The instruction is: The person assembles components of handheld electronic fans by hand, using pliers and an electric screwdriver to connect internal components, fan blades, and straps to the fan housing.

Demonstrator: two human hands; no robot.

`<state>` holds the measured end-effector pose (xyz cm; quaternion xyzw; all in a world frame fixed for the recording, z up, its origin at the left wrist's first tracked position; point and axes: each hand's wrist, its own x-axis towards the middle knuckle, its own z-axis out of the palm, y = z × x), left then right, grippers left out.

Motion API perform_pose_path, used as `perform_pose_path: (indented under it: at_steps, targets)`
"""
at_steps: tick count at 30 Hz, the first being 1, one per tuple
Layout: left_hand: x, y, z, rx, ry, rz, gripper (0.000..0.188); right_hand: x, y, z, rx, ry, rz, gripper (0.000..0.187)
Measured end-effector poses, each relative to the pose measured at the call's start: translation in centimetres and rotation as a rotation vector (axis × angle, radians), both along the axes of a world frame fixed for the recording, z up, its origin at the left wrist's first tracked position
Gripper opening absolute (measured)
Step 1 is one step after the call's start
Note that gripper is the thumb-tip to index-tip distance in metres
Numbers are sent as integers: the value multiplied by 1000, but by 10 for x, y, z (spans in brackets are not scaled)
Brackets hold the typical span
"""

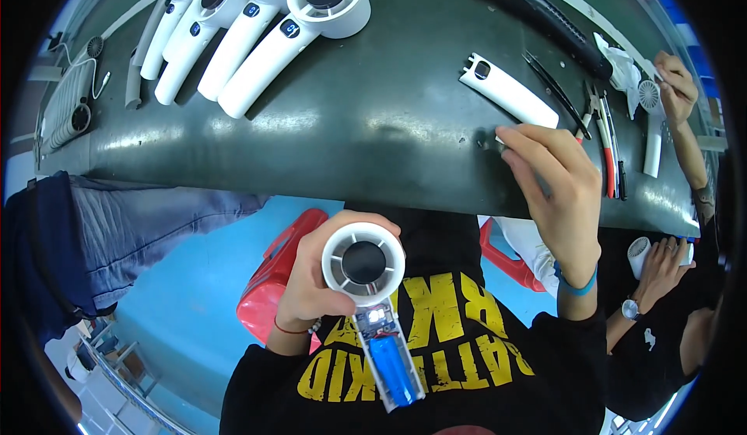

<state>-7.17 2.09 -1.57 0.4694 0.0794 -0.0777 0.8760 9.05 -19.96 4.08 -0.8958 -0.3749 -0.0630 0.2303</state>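
My left hand (pixel 310 268) is wrapped round the white head of a handheld fan (pixel 337 289), held over my lap in front of the table. The fan's handle lacks its front cover, so a small lit circuit board (pixel 377 318) and a blue battery (pixel 393 370) show inside. Above the table's near edge, my right hand (pixel 562 190) has thumb and forefinger pinched on a tiny white piece (pixel 499 140), too small to name. Just beyond those fingertips a white handle cover (pixel 510 92) with a dark oval window lies on the table.
Several assembled white handheld fans (pixel 268 57) lie at the far left of the dark green table (pixel 350 135). Tweezers (pixel 556 89), red-handled pliers (pixel 605 143) and a black corded tool (pixel 545 19) lie to the right. Co-workers sit on both sides; one hand (pixel 660 268) holds a fan.
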Motion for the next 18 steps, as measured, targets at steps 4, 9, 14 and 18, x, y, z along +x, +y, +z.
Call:
perform_pose_path:
  at_steps: [4,9,14,18]
  targets:
    - [11,-13,10,-37,-5,61,88,6,-4,-12,3,-32,-23,17]
    - [21,-21,19,74,-74,206,96,-7,-2,-7,188,55,-44,23]
    - [37,-30,28,338,-197,234,90,-45,-6,23,526,654,228,26]
    - [63,-36,30,357,-281,149,84,-55,-8,16,589,805,88,22]
